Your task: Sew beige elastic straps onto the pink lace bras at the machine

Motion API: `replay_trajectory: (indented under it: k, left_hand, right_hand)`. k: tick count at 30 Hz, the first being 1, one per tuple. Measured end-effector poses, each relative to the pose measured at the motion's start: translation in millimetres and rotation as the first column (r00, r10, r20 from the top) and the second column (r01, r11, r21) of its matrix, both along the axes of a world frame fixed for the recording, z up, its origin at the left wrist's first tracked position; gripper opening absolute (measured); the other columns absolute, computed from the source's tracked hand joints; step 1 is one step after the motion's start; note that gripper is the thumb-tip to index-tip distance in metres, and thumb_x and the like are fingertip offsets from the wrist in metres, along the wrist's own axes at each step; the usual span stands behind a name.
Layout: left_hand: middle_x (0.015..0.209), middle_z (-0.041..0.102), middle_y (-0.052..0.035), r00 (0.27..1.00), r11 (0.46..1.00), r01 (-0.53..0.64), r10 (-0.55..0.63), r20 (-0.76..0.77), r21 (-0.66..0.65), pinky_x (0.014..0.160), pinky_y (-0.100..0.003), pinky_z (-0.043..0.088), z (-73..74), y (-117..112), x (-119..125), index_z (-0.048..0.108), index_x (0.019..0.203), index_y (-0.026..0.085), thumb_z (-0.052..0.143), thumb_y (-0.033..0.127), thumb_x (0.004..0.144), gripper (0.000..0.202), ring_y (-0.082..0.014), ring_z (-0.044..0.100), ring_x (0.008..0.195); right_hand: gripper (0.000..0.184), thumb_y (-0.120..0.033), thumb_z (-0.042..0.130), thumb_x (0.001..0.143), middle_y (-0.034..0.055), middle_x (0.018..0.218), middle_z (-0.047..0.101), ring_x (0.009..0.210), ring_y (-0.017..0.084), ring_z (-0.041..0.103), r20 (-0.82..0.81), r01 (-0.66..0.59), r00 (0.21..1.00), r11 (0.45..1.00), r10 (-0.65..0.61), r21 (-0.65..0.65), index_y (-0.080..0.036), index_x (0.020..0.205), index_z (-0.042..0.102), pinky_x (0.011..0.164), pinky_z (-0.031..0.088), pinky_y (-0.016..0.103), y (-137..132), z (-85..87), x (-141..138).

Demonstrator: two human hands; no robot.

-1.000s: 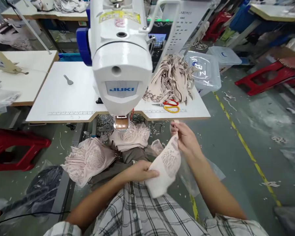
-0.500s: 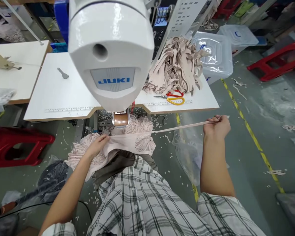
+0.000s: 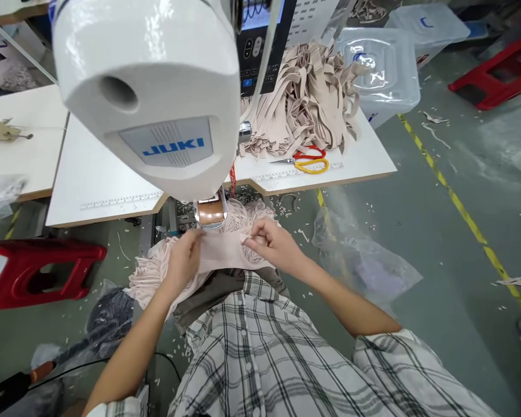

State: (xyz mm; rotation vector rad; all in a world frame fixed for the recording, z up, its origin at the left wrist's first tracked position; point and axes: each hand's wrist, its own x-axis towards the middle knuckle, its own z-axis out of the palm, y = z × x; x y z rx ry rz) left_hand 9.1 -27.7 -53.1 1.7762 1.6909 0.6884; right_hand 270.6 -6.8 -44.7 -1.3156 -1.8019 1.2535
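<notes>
Under the white JUKI sewing machine head, a pale pink piece of fabric lies over the lap. My left hand pinches its left upper edge, just below the machine's copper-coloured clamp. Over the right part of the fabric is my right hand, thumb and forefinger closed on a small pale end of a fabric strip. Where the rest of the strip runs is not clear. More gathered pink fabric bunches at the left, and crinkled pink material sits behind the hands.
A heap of beige strips and red-and-yellow-handled scissors lie on the white table. Clear plastic boxes stand beyond. A red stool is at the left; a plastic bag lies on the floor at right.
My right hand has come in from far right to close beside my left hand, and the strip no longer stretches across. The view has shifted, with the machine head now farther left.
</notes>
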Motion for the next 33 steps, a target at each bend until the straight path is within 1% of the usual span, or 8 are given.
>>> replay_trajectory:
  k: [3,6,13,18,22,25,28,33]
  left_hand:
    - [0.102,0.07,-0.0074,0.977,0.976,0.21,-0.212,0.035,0.061,0.074,-0.028,0.048,28.2,-12.7,20.1,0.066,0.11,0.019,0.049,0.03,0.096,0.024,-0.0184,0.064,0.087]
    - [0.089,0.067,-0.0043,0.949,0.948,0.315,-0.315,0.014,0.037,0.063,-0.025,0.044,45.0,-19.1,29.3,0.065,0.116,0.019,0.058,0.034,0.094,0.027,-0.015,0.059,0.072]
    - [0.069,0.06,0.0,0.974,0.969,0.226,-0.221,-0.054,0.101,0.057,-0.024,0.038,35.4,-27.1,32.6,0.063,0.08,0.019,0.051,0.028,0.097,0.023,-0.0135,0.055,0.063]
    - [0.066,0.06,-0.0012,0.988,0.985,0.155,-0.154,-0.026,0.072,0.054,-0.025,0.039,34.7,-25.8,32.7,0.06,0.073,0.019,0.048,0.033,0.098,0.031,-0.014,0.055,0.059]
    - [0.098,0.073,-0.0073,0.97,0.972,0.233,-0.233,0.065,0.007,0.068,-0.027,0.05,45.3,-19.6,20.4,0.065,0.111,0.019,0.042,0.031,0.101,0.028,-0.0179,0.067,0.084]
    - [0.099,0.072,-0.007,0.954,0.953,0.3,-0.3,0.029,-0.03,0.065,-0.026,0.049,54.6,-19.1,12.6,0.058,0.12,0.02,0.042,0.031,0.101,0.027,-0.018,0.068,0.084]
    - [0.08,0.069,-0.0012,0.943,0.943,0.33,-0.331,-0.026,-0.04,0.058,-0.024,0.043,62.9,-19.6,12.7,0.057,0.106,0.021,0.045,0.029,0.099,0.016,-0.0149,0.063,0.066]
    - [0.079,0.068,0.0013,0.943,0.943,0.33,-0.331,-0.022,-0.028,0.061,-0.024,0.043,70.5,-18.3,18.5,0.061,0.095,0.022,0.05,0.02,0.096,0.012,-0.0131,0.06,0.066]
  right_hand:
    - [0.02,-0.04,0.061,0.091,-0.0089,0.058,0.042,0.05,0.01,0.036,0.043,-0.135,0.99,0.991,0.136,-0.01,-0.022,0.091,0.05,0.054,0.028,0.024,-5.7,16.4,-14.5]
    - [0.015,-0.035,0.06,0.091,-0.0057,0.068,0.056,0.055,0.011,0.044,0.07,-0.236,0.969,0.972,0.236,-0.001,-0.022,0.095,0.052,0.057,0.031,0.024,-7.5,23.5,-21.5]
    - [0.014,-0.032,0.062,0.091,0.002,0.091,0.071,0.08,0.016,0.062,0.066,-0.319,0.946,0.948,0.318,0.002,-0.022,0.098,0.07,0.069,0.039,0.027,-5.0,23.8,-25.7]
    - [0.018,-0.036,0.067,0.087,0.0011,0.081,0.068,0.073,0.014,0.059,-0.153,-0.211,0.969,0.971,0.193,-0.114,-0.02,0.087,0.073,0.067,0.042,0.026,3.2,19.1,-23.1]
    - [0.028,-0.047,0.066,0.086,-0.0019,0.069,0.06,0.055,0.011,0.049,-0.352,-0.125,0.936,0.938,0.003,-0.324,-0.019,0.089,0.071,0.054,0.039,0.025,12.4,12.9,-15.9]
    - [0.018,-0.038,0.069,0.086,0.0021,0.086,0.064,0.075,0.015,0.058,-0.267,-0.326,0.919,0.939,0.289,-0.105,-0.021,0.088,0.073,0.069,0.046,0.028,12.1,18.1,-16.1]
    - [0.01,-0.027,0.064,0.091,0.006,0.115,0.063,0.106,0.018,0.059,-0.112,-0.51,0.84,0.844,0.53,0.167,-0.023,0.093,0.073,0.09,0.047,0.032,8.0,27.7,-21.9]
    - [0.014,-0.021,0.056,0.093,0.0048,0.099,0.065,0.09,0.016,0.062,0.038,-0.588,0.796,0.757,0.604,0.286,-0.022,0.099,0.069,0.077,0.047,0.027,6.8,30.9,-28.6]
